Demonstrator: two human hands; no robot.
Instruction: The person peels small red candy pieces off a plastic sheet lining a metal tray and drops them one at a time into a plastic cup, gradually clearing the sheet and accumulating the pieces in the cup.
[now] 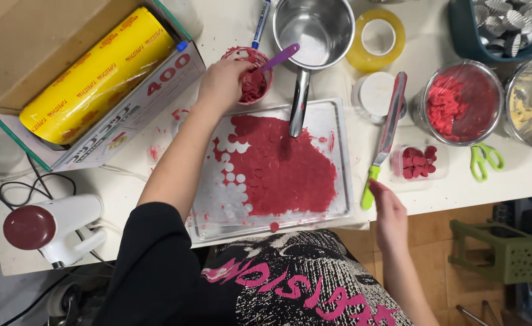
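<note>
Left hand [222,81]: reaches to the far side of the desk [507,175] and rests at the rim of a small pink cup [252,77] of red scraps, fingers curled over the cup's left edge and closed on it. A purple-handled utensil [280,58] stands in the cup, leaning to the right; whether the hand touches it cannot be told.

Right hand [390,212]: hangs at the near edge of the desk, fingers loosely extended and holding nothing. Its fingertips sit just beside the green handle of a long knife [388,130], which lies on the desk pointing far.

Between the two hands lies a metal tray [340,151] carrying a flat sheet of red dough [284,169]. Round holes are cut out along the sheet's left margin. The handle of a steel saucepan [314,27] rests over the tray's far edge.

Right of the knife: a small clear tub of red discs [418,162], green scissors [484,159], and a glass bowl of red crumbs [464,101] under film. Far right: a teal bin of foil moulds [510,21]. A roll of yellow tape [377,39] lies beside the saucepan.

Left side: a box holding a yellow roll of cling film [97,75], and near it a white hand mixer [51,228].
</note>
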